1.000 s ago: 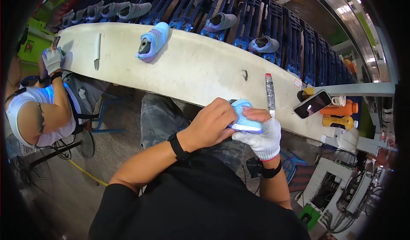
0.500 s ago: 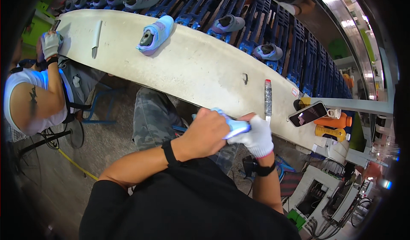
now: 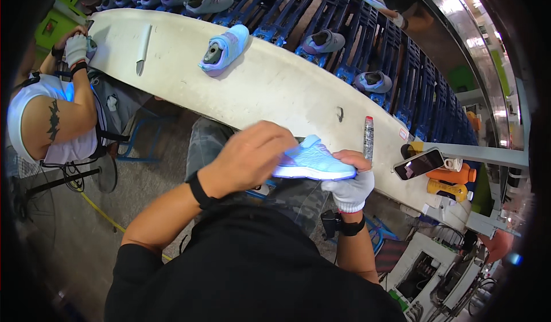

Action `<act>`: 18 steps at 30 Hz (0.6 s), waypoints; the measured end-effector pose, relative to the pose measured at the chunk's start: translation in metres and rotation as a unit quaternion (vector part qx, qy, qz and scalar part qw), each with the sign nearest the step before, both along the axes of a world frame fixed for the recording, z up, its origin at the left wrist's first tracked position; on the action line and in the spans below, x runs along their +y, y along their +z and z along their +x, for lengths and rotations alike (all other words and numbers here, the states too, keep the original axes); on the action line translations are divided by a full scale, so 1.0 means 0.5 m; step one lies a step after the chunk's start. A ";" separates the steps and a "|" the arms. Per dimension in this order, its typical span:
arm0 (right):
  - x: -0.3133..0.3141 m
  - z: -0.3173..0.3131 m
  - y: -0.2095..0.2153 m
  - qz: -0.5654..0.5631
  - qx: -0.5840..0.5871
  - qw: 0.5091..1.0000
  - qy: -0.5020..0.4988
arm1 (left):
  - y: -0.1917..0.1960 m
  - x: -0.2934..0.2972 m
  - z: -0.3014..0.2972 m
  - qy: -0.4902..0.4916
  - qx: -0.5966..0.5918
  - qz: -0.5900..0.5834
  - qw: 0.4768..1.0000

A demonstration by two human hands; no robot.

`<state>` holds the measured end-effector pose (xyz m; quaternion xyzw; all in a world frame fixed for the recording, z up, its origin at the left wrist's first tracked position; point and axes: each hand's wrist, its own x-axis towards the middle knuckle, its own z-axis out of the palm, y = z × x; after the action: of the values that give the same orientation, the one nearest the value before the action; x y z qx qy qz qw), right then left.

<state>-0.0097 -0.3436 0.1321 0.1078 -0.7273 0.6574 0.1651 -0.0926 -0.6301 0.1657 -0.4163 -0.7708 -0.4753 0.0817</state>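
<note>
A light-blue sneaker (image 3: 318,162) is held side-on above my lap, at the near edge of the workbench. My right hand (image 3: 354,187), in a white glove with bare thumb, grips it by the toe end. Over the heel end is my bare left hand (image 3: 249,155), its fingers curled and smeared by motion. Whether those fingers grip the shoe or only touch it, I cannot tell. Just beyond my right hand lies a tool with a wrapped, red-tipped handle (image 3: 368,138). Another light-blue sneaker (image 3: 225,49) stands on the bench, a dark insert in its opening.
Behind the white bench (image 3: 275,87) runs a blue slatted conveyor (image 3: 344,41) carrying several sneakers. A phone (image 3: 419,164) and orange and yellow bottles (image 3: 447,190) are at the right. A long blade (image 3: 143,49) lies near a co-worker (image 3: 54,115) seated at left.
The shoe has turned from end-tilted, mostly covered by my hands, to side-on and in plain sight. My left hand has moved left toward its heel; the right keeps hold. The view has shifted slightly.
</note>
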 end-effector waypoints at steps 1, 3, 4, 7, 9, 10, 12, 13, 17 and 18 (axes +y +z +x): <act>-0.005 0.003 -0.005 -0.042 0.016 0.999 -0.025 | -0.002 -0.006 -0.007 0.048 0.067 -0.066 0.994; -0.013 -0.001 -0.008 -0.131 -0.020 0.990 -0.039 | 0.009 0.004 -0.006 0.056 0.115 -0.107 0.986; -0.016 -0.004 -0.015 -0.161 -0.037 0.986 -0.035 | 0.014 0.007 -0.014 0.020 0.126 -0.090 0.988; -0.026 -0.034 -0.014 -0.175 -0.119 0.977 -0.017 | 0.036 0.018 -0.041 -0.054 0.114 -0.060 0.990; -0.034 -0.072 -0.001 -0.049 -0.110 0.992 -0.031 | 0.063 0.025 -0.056 -0.058 0.044 -0.058 0.996; -0.015 -0.078 -0.009 -0.033 -0.067 0.996 0.045 | 0.064 0.035 -0.068 -0.049 0.037 -0.071 0.996; -0.028 -0.098 0.036 0.011 -0.077 0.992 0.100 | 0.053 0.060 -0.098 -0.066 -0.012 -0.114 0.991; -0.044 -0.107 0.074 0.060 -0.107 0.988 0.093 | 0.049 0.072 -0.107 -0.076 -0.039 -0.136 0.987; -0.034 -0.167 0.048 0.006 -0.070 0.993 0.096 | 0.060 0.093 -0.115 -0.060 -0.125 -0.141 0.980; -0.047 -0.171 0.016 -0.094 -0.008 0.993 0.069 | 0.055 0.098 -0.119 -0.054 -0.137 -0.154 0.977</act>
<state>-0.0954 -0.3673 0.1401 0.1363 -0.6545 0.7334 0.1235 -0.1522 -0.5810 0.1933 -0.3956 -0.8150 -0.4072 -0.1157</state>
